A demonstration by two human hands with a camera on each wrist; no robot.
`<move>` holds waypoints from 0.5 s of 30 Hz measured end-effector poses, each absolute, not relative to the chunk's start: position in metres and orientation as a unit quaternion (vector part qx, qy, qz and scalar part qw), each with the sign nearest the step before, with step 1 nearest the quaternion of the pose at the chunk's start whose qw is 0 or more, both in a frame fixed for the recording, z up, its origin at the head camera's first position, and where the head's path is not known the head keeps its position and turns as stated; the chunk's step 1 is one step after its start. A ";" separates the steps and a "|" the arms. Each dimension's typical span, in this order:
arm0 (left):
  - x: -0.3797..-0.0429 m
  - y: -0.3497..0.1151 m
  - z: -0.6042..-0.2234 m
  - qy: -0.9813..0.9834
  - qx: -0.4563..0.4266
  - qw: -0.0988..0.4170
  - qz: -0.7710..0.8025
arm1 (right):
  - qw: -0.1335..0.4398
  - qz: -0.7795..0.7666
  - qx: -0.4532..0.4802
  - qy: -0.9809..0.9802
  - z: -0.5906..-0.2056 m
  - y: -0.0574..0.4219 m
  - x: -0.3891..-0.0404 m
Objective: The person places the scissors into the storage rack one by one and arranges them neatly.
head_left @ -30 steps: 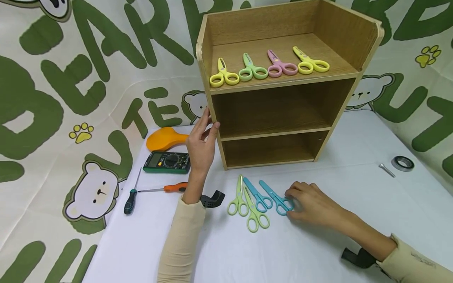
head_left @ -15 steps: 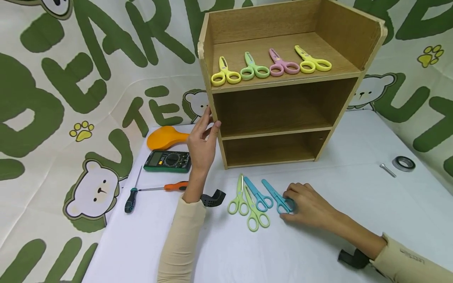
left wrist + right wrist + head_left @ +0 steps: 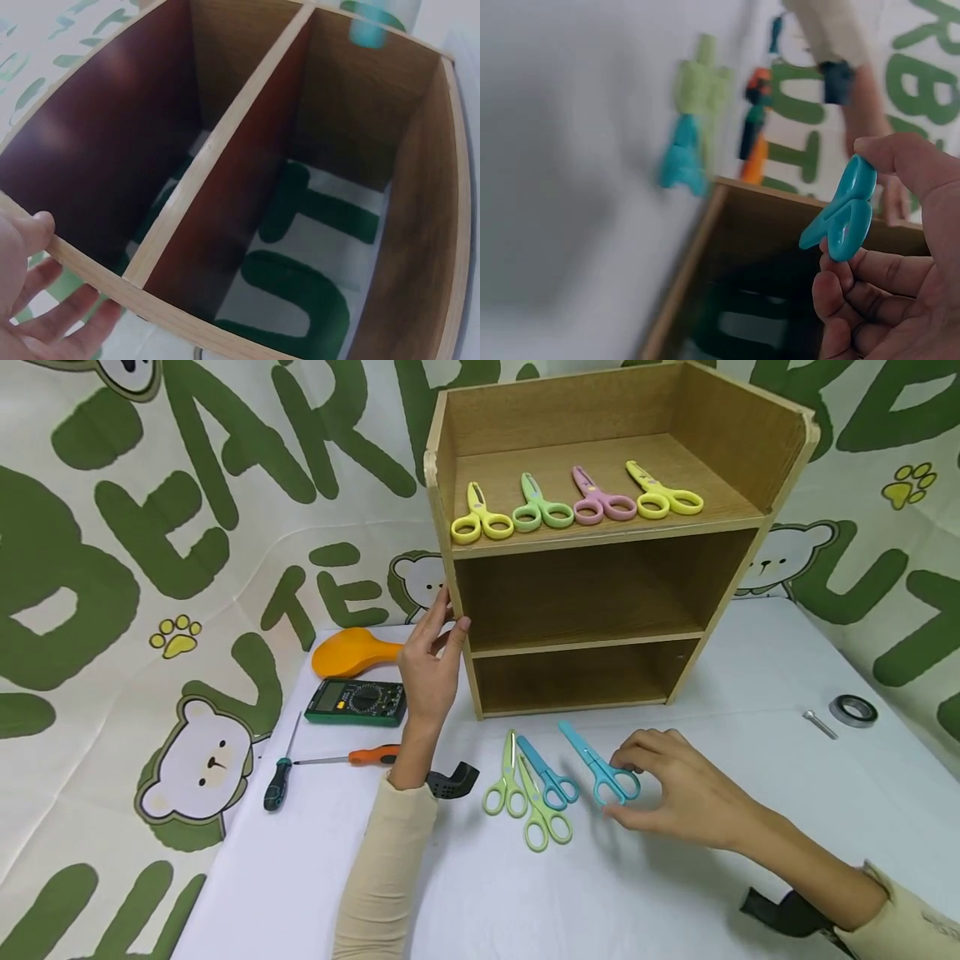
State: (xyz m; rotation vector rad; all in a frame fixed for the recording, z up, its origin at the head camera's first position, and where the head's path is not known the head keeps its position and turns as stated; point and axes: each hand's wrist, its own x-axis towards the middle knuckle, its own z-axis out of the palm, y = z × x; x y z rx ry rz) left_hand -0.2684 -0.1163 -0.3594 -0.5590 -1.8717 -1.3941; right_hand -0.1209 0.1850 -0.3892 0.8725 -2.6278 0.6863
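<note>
My right hand [image 3: 686, 793] pinches blue scissors [image 3: 592, 756] by the two handle loops, thumb on one side and fingers on the other, blades pointing toward the shelf. In the right wrist view the loops of these scissors [image 3: 851, 206] sit between thumb and fingertips. With my left hand [image 3: 431, 672] I hold the left side panel of the wooden shelf unit [image 3: 585, 647], thumb at its front edge and fingers along the outside. Green scissors [image 3: 504, 781], a second green pair [image 3: 542, 814] and another blue pair [image 3: 551, 777] lie bunched on the table.
Across the top shelf lie yellow [image 3: 480, 518], green, pink [image 3: 596, 502] and another yellow pair of scissors. Left are an orange spoon-shaped thing [image 3: 352, 652], a multimeter [image 3: 356, 702] and two screwdrivers [image 3: 276, 785]. A bolt [image 3: 820, 724] and tape roll [image 3: 853, 711] lie right.
My right hand has taken hold of the blue scissors by the handles and lifted them slightly, moving them toward the shelf. The left hand stays at the side panel.
</note>
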 end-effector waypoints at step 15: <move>-0.240 -0.107 -0.334 -0.728 -0.208 0.355 -0.548 | 0.194 0.254 0.331 -0.888 -0.309 0.160 -0.185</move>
